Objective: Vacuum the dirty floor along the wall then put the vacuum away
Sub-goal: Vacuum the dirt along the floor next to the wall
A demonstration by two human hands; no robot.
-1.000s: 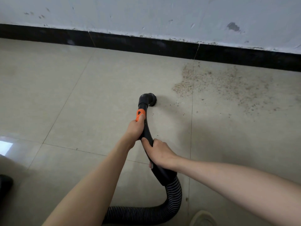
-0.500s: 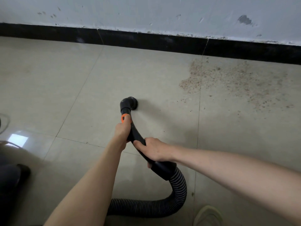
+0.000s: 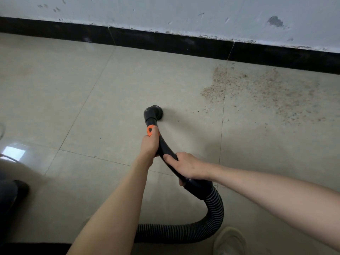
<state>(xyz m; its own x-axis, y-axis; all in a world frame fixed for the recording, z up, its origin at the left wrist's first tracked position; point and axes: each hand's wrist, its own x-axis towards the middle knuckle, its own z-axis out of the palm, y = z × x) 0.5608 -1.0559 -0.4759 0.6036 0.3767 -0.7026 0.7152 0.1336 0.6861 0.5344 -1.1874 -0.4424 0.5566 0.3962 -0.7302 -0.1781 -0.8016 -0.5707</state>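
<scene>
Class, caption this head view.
Both hands, left and right, grip the vacuum wand, nozzle short of the dirt.

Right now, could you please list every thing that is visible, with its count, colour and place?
wall: one, pale grey with chipped spots, across the top.
skirting: one, black strip, at the foot of the wall.
floor: beige tiles with thin joints.
dirt: one brownish patch of crumbs, on the floor at right, near the skirting.
brush head: one, black, on the floor left of the dirt.
handle tube: one, black with an orange tab, curved, in both hands.
hose: one, black and ribbed, looping below the handle tube.
shoe: one, pale, bottom edge at right.
left hand: grips the tube near the orange tab.
right hand: grips the tube lower down.
</scene>
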